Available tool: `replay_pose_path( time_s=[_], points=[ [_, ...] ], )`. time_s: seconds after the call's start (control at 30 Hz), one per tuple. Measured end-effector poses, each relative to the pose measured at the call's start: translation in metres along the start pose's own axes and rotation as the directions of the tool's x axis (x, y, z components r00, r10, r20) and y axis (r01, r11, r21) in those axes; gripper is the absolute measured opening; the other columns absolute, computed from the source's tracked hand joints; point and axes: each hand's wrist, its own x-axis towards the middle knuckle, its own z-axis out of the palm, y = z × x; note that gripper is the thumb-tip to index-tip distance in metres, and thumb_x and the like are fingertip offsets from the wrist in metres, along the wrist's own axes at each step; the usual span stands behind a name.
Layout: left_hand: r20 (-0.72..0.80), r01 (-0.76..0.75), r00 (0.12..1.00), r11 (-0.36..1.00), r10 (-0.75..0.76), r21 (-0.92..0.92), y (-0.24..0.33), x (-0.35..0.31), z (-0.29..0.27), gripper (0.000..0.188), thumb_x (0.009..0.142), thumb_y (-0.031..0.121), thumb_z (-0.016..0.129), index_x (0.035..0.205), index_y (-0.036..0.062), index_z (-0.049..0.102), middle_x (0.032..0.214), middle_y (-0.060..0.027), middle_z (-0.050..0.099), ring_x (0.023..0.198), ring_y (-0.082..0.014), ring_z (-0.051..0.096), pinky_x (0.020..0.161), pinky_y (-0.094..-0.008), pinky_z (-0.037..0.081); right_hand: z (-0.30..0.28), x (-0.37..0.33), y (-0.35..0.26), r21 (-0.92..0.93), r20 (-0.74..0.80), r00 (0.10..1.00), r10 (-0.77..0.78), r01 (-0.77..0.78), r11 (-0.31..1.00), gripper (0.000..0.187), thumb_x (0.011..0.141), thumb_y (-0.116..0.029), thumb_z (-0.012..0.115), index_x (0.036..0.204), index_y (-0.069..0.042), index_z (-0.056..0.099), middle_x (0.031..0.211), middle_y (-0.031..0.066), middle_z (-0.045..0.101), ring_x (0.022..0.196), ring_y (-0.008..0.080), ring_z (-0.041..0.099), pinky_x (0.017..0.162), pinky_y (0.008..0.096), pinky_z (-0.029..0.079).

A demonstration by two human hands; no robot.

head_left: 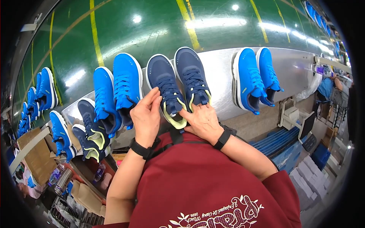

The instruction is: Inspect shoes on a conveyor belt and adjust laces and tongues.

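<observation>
A pair of navy sneakers with lime-green linings lies before me, toes pointing away. My left hand (146, 114) is closed, fingertips and thumb pressed together against the left side of the left navy sneaker (161, 71); whether anything is between them is hidden. At the heels, my right hand (205, 121) has its thumb in the collar of the left sneaker, and its bent fingers reach the opening of the right navy sneaker (190, 68). Just left of my left hand stand two bright blue sneakers with white soles, the nearer one (127, 78) beside the navy pair.
Another blue pair (249, 76) sits to the right on the metal ledge (292, 68). Beyond runs a green surface (152, 22) with yellow lines. More navy sneakers (89, 121) and several blue ones (47, 89) are at left. A person in a striped top (340, 93) is far right.
</observation>
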Motion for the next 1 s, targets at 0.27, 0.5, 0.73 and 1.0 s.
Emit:
replay_pose_path(
  time_s=[0.27, 0.5, 0.73, 1.0],
  points=[
    [0.012, 0.105, 0.994, 0.994, -0.105, -0.032, 0.011, 0.023, -0.005, 0.032, 0.08, 0.004, 0.072, 0.111, 0.0004, 0.067, 0.085, -0.0097, 0.071, 0.071, -0.0102, 0.062, 0.07, -0.024, 0.051, -0.001, 0.005, 0.001, 0.063, 0.008, 1.0, -0.001, 0.001, 0.998, 0.043, 0.067, -0.037, 0.077, 0.105, -0.022, 0.063, 0.081, 0.0086, 0.06, 0.076, 0.0277, 0.064, 0.062, 0.0412, 0.049],
    [0.21, 0.202, 0.962, 0.973, -0.177, -0.109, 0.008, 0.036, -0.009, 0.037, 0.079, 0.001, 0.072, 0.115, -0.0005, 0.063, 0.081, -0.0029, 0.065, 0.07, -0.0077, 0.058, 0.065, -0.0225, 0.049, 0.001, 0.008, -0.001, 0.065, -0.081, 0.997, 0.021, -0.016, 0.998, 0.031, 0.075, -0.031, 0.066, 0.104, -0.019, 0.065, 0.095, 0.0114, 0.062, 0.092, 0.0286, 0.062, 0.086, 0.0453, 0.046],
    [0.435, 0.318, 0.894, 0.838, -0.109, -0.443, -0.004, 0.05, -0.015, 0.03, 0.088, -0.001, 0.062, 0.116, 0.0015, 0.052, 0.089, 0.0016, 0.054, 0.08, -0.0053, 0.051, 0.074, -0.0191, 0.042, 0.008, 0.01, 0.0, -0.046, -0.173, 0.984, 0.027, -0.035, 0.998, 0.026, 0.075, -0.029, 0.064, 0.1, -0.02, 0.066, 0.099, 0.0081, 0.061, 0.095, 0.0281, 0.059, 0.085, 0.0456, 0.046],
    [0.673, 0.637, 0.723, 0.527, -0.156, -0.563, 0.004, 0.067, -0.038, 0.022, 0.087, 0.001, 0.064, 0.105, 0.0053, 0.052, 0.088, 0.001, 0.055, 0.079, -0.0066, 0.052, 0.071, -0.0211, 0.044, 0.016, 0.012, 0.005, -0.056, -0.196, 0.98, 0.044, -0.056, 0.997, 0.018, 0.074, -0.026, 0.063, 0.092, -0.022, 0.066, 0.09, 0.0041, 0.058, 0.09, 0.025, 0.059, 0.077, 0.0433, 0.047]
  ],
)
